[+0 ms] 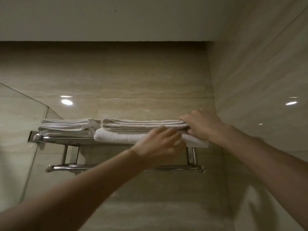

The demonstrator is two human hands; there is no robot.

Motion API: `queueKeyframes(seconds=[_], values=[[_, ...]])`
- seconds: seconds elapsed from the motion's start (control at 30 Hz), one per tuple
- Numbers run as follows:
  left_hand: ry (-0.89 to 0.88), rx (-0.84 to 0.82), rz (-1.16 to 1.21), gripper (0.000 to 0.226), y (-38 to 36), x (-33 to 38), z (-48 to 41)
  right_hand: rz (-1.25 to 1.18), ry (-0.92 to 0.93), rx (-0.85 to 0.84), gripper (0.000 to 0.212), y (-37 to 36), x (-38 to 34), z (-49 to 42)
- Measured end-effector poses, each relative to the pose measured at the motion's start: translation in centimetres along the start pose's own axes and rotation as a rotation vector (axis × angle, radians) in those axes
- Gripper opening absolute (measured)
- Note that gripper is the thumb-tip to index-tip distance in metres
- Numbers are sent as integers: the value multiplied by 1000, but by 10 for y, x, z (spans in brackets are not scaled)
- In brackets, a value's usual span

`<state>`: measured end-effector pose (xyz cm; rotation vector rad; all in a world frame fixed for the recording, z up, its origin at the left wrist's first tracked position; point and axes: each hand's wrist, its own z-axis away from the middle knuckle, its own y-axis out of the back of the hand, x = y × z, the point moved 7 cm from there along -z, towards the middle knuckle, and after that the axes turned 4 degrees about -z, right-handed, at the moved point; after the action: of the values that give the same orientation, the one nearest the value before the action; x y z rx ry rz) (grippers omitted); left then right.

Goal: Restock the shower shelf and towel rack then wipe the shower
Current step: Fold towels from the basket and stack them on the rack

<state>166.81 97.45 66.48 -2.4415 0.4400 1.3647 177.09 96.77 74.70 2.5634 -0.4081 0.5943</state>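
A chrome towel rack [55,140] hangs on the tiled wall above eye level, with a lower rail [70,167]. On its shelf lie folded towels: a pale stack at the left [66,126], a thick white towel [116,136] at the right, and a beige striped towel [141,125] on top of it. My right hand [202,125] grips the right end of the beige towel, fingers over the top and thumb beneath. My left hand [160,144], blurred, presses against the front of the white towel with its fingers spread.
A side wall [258,80] meets the back wall just right of the rack. A glass shower panel [20,130] stands at the left, its edge close to the rack's left end. The ceiling [116,17] is low above.
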Motion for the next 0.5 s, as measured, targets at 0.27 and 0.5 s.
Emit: queueKeyframes(seconds=[0.27, 0.5], values=[[177, 105, -33, 26, -21, 8, -2, 40, 26, 30, 21, 24, -3, 0], [425, 103, 21, 18, -15, -5, -10, 129, 46, 91, 15, 45, -14, 6]])
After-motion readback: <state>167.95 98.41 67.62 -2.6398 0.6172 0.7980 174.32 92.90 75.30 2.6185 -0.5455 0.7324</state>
